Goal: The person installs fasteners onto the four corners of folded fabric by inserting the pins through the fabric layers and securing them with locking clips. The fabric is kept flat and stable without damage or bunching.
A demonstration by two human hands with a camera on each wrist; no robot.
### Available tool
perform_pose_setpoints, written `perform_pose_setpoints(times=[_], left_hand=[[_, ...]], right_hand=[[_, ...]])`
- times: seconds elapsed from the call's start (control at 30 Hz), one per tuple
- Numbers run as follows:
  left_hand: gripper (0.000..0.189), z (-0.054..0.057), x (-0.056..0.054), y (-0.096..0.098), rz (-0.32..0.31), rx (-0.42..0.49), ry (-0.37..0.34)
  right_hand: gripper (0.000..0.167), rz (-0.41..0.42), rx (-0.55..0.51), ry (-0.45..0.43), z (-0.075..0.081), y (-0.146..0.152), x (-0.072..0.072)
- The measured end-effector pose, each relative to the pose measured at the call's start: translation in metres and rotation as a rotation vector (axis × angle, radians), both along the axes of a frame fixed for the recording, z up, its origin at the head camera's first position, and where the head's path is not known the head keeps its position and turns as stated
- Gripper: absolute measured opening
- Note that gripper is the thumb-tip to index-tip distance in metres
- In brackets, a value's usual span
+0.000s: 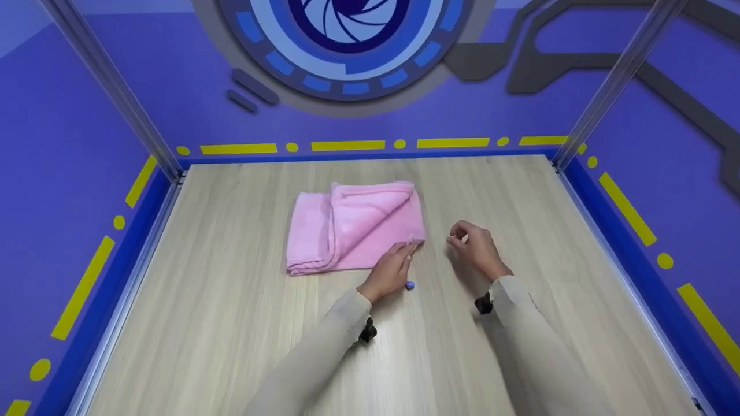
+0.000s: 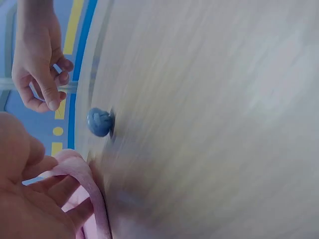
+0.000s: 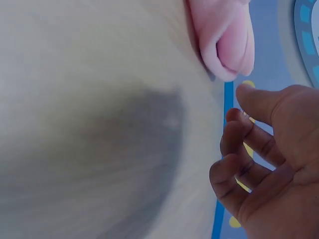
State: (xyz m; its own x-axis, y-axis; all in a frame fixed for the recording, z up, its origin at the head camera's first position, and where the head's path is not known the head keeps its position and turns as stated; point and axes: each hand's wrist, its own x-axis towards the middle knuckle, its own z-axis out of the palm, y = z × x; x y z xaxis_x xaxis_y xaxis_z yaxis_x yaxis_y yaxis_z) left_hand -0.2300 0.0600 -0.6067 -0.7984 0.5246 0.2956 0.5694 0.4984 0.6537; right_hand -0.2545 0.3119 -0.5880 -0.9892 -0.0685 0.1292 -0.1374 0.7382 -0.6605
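A folded pink towel (image 1: 376,231) lies on the wooden table, its upper layer turned back along a diagonal. My left hand (image 1: 390,274) rests at the towel's near right corner, and its fingers touch the edge. In the left wrist view these extended fingers (image 2: 65,189) lie against the towel's rounded fold (image 2: 92,191). Close beside that hand sits a small, blue, roundish, ridged thing (image 1: 410,285). To the right of the towel, apart from it, my right hand (image 1: 477,248) hovers over the table with loosely bent fingers (image 3: 232,169) and nothing between them.
The wooden table (image 1: 231,346) is bounded by blue-purple panels with yellow marks at the back and both sides. Metal posts (image 1: 110,86) stand at the two back corners. A small black device (image 1: 367,331) is worn at each wrist.
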Motion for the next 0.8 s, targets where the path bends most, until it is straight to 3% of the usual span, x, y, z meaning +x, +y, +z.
perform_pose_setpoints(times=[0.2, 0.53, 0.8], left_hand=[[0.040, 0.000, -0.003, -0.008, 0.032, 0.121, 0.012], [0.044, 0.003, -0.005, -0.015, 0.076, 0.189, -0.050], [0.046, 0.005, -0.005, -0.018, 0.091, 0.224, -0.095]], right_hand=[[0.005, 0.049, -0.052, 0.041, -0.003, -0.022, -0.002], [0.005, 0.098, -0.123, 0.069, -0.004, -0.053, -0.009], [0.005, 0.137, -0.121, 0.060, -0.001, -0.067, -0.012]])
